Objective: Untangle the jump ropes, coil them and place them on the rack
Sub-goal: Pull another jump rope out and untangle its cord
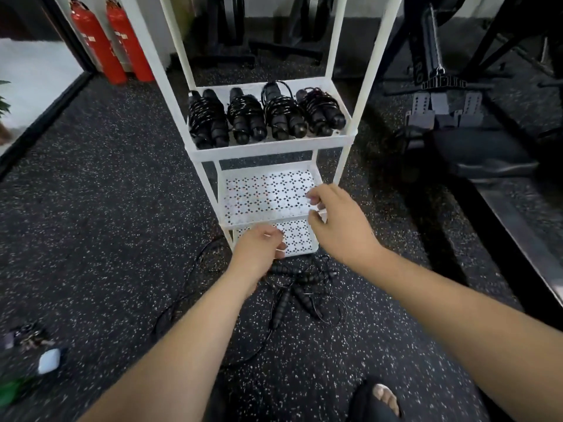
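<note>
A white metal rack stands in front of me on the speckled floor. Its upper shelf holds several coiled black jump ropes side by side. The two perforated shelves below are bare. A tangle of black jump ropes with ribbed handles lies on the floor at the rack's foot, cords trailing left. My left hand hovers over the tangle with loosely curled fingers, holding nothing. My right hand is higher, in front of the middle shelf's right edge, fingers loosely curled and empty.
Two red fire extinguishers stand at the back left. Dark gym machines fill the right side. A small white case and keys lie on the floor at lower left. My sandalled foot shows at the bottom.
</note>
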`<state>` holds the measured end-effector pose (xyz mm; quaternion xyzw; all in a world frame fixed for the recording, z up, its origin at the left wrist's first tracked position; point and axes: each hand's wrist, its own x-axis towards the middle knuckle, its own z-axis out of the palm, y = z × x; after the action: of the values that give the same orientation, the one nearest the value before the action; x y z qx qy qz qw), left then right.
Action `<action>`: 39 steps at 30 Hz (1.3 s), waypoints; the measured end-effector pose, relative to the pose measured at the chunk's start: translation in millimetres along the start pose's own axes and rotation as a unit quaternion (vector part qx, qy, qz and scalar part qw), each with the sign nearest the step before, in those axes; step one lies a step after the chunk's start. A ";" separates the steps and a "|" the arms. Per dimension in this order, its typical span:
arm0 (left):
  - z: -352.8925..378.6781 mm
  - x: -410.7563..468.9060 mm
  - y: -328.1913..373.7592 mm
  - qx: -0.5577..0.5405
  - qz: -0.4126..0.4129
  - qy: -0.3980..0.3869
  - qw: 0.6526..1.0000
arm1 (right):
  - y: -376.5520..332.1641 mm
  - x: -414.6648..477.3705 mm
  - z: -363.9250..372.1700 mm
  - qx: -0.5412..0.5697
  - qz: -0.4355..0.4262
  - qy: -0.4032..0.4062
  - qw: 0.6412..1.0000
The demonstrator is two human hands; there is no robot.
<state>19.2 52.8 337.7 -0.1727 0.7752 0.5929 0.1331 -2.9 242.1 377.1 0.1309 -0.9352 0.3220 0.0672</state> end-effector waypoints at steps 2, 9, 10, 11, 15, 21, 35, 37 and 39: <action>14.6 11.7 -32.6 0.061 -0.021 -0.014 0.998 | 24.0 -26.2 23.9 0.007 0.048 -0.050 0.998; 68.7 72.2 -147.7 0.308 -0.052 -0.059 0.948 | 103.9 -76.2 77.7 0.005 0.153 -0.200 0.968; 76.3 77.8 -165.7 0.329 -0.057 -0.067 0.940 | 111.1 -79.7 81.5 0.011 0.166 -0.207 0.964; 85.0 84.9 -184.0 0.343 -0.064 -0.074 0.934 | 119.4 -82.5 86.1 0.015 0.173 -0.207 0.963; 103.9 100.5 -230.8 0.394 -0.097 -0.083 0.910 | 136.7 -100.4 104.4 0.042 0.203 -0.211 0.955; 123.8 126.7 -302.7 0.465 -0.124 -0.070 0.874 | 153.6 -108.5 123.7 0.068 0.237 -0.226 0.942; 115.1 120.1 -308.1 0.418 -0.196 -0.119 0.879 | 125.8 -93.3 140.7 0.113 0.254 -0.243 0.929; 113.4 117.3 -288.5 0.382 -0.241 -0.148 0.880 | 122.9 -89.2 135.5 0.110 0.261 -0.249 0.926; 110.3 117.7 -268.9 0.309 -0.287 -0.161 0.892 | 121.4 -84.5 128.6 0.102 0.270 -0.273 0.918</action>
<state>27.4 82.4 25.6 -0.2400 0.8036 0.2793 0.4675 37.7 271.5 187.6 -0.0380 -0.8788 0.3737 -0.2942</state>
